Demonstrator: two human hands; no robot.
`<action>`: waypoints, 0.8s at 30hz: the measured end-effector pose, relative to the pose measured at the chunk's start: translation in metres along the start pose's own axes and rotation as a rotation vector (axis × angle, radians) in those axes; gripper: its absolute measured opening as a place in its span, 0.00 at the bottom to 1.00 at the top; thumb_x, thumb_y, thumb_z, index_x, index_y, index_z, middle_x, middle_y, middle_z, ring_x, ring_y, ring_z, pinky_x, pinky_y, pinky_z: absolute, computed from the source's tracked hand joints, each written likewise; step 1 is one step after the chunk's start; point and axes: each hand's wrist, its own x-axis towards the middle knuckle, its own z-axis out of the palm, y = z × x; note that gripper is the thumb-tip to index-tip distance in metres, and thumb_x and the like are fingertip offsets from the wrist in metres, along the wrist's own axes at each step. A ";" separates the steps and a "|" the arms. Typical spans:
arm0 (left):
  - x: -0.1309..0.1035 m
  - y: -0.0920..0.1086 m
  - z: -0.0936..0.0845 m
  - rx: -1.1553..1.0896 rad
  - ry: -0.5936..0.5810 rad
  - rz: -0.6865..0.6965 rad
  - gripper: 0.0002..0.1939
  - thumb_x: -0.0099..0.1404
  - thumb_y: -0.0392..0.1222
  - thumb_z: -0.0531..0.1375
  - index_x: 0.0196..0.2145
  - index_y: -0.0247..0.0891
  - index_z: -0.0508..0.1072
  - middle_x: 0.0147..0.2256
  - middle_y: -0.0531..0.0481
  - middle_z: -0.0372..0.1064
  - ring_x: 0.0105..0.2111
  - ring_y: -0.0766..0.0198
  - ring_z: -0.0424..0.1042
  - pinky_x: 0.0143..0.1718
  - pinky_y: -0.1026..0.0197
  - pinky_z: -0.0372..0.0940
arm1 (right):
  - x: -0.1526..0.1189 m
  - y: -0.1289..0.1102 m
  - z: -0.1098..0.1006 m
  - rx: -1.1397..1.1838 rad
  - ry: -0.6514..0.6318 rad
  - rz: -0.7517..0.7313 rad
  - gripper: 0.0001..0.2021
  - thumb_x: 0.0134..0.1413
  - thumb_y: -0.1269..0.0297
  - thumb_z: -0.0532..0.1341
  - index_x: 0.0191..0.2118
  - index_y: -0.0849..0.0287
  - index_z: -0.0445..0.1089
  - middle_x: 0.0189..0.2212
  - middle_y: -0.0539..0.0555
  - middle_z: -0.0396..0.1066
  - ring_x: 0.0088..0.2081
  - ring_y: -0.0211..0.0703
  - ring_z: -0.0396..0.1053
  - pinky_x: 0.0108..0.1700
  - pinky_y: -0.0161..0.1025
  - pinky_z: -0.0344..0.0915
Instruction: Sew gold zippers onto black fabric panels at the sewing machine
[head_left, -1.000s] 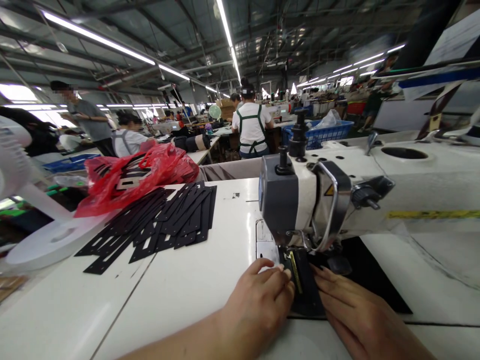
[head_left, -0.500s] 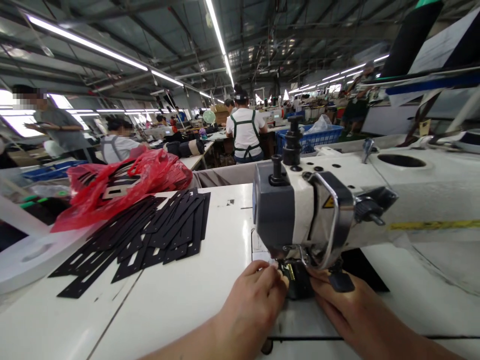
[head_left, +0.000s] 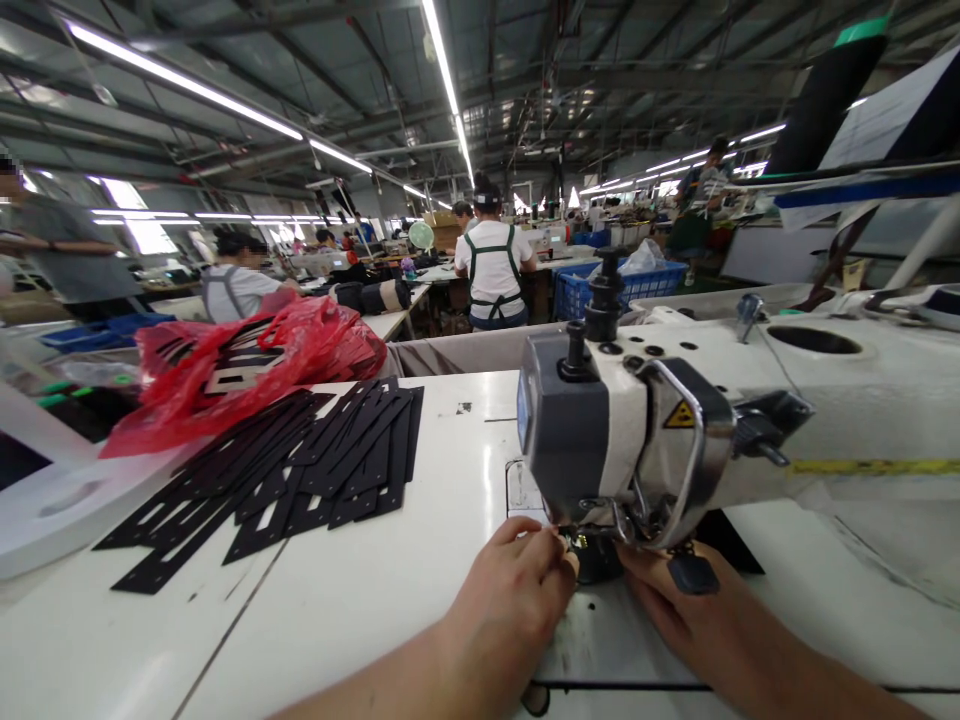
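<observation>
Left hand curled, right hand flatter — I can't tell their grip — uneven pressure could skew the black piece.

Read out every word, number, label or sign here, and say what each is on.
No words or numbers are legible.
Yellow triangular sticker on the white-and-grey sewing machine: black symbol too small to read.
Long yellow strip on the machine's arm: markings blurred.
White sheet, upper right: marks too faint.

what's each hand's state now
Left hand: curled at the left of the black piece; grip unclear.
Right hand: at its right, partly hidden; grip unclear.
</observation>
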 end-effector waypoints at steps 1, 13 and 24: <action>0.000 0.000 0.000 0.003 -0.020 -0.004 0.08 0.69 0.34 0.50 0.36 0.32 0.69 0.32 0.48 0.67 0.34 0.62 0.68 0.43 0.58 0.63 | 0.001 0.001 0.000 -0.017 0.012 -0.011 0.13 0.55 0.74 0.49 0.36 0.60 0.71 0.32 0.57 0.73 0.36 0.44 0.72 0.38 0.37 0.69; 0.000 -0.005 0.001 -0.003 -0.109 -0.019 0.04 0.66 0.34 0.54 0.37 0.34 0.69 0.36 0.47 0.68 0.39 0.61 0.68 0.48 0.57 0.60 | 0.004 0.005 0.001 -0.108 0.064 -0.068 0.12 0.57 0.72 0.48 0.33 0.58 0.68 0.29 0.55 0.74 0.31 0.44 0.73 0.32 0.37 0.70; 0.002 -0.005 0.006 -0.010 0.018 -0.027 0.04 0.66 0.34 0.54 0.35 0.35 0.69 0.37 0.49 0.70 0.41 0.64 0.69 0.56 0.58 0.56 | 0.005 0.010 0.005 -0.038 0.095 -0.028 0.12 0.54 0.71 0.51 0.37 0.55 0.71 0.32 0.53 0.74 0.35 0.43 0.74 0.35 0.35 0.71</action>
